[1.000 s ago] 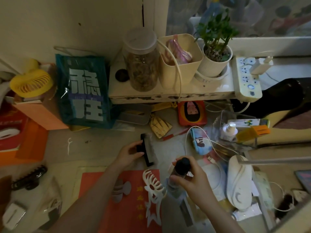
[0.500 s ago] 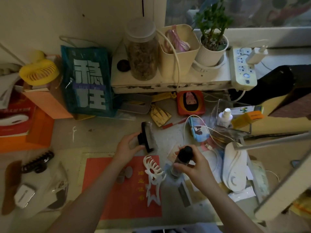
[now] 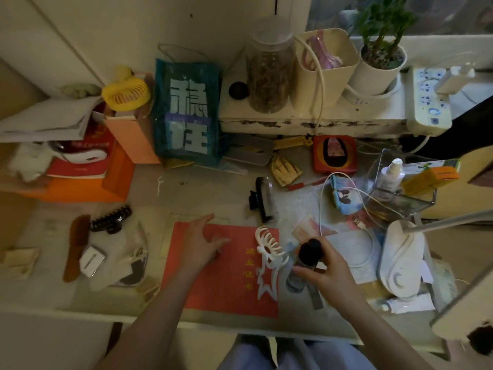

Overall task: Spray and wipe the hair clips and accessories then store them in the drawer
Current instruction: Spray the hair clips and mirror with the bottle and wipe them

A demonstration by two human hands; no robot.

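Note:
My right hand [image 3: 326, 271] grips a clear spray bottle with a black cap [image 3: 308, 253], held upright just right of a white claw clip [image 3: 268, 245]. That clip lies on a red booklet [image 3: 229, 287]. My left hand [image 3: 200, 240] hovers low over the booklet with fingers spread, and small pale clips there are hidden beneath it. A black rectangular hair clip [image 3: 262, 198] lies on the desk beyond the booklet. Far left lie a black claw clip [image 3: 110, 218] and a brown comb [image 3: 74, 247].
A white lamp base [image 3: 400, 260] and cables crowd the right side. A clear organiser [image 3: 400, 188] holds bottles and boxes. A teal bag [image 3: 186, 113], a yellow fan [image 3: 125, 92], a jar and a plant stand at the back. The desk's front edge runs below my arms.
My left hand has let go of the black rectangular clip, which now lies on the desk, and has drawn back over the red booklet. My right hand keeps holding the bottle.

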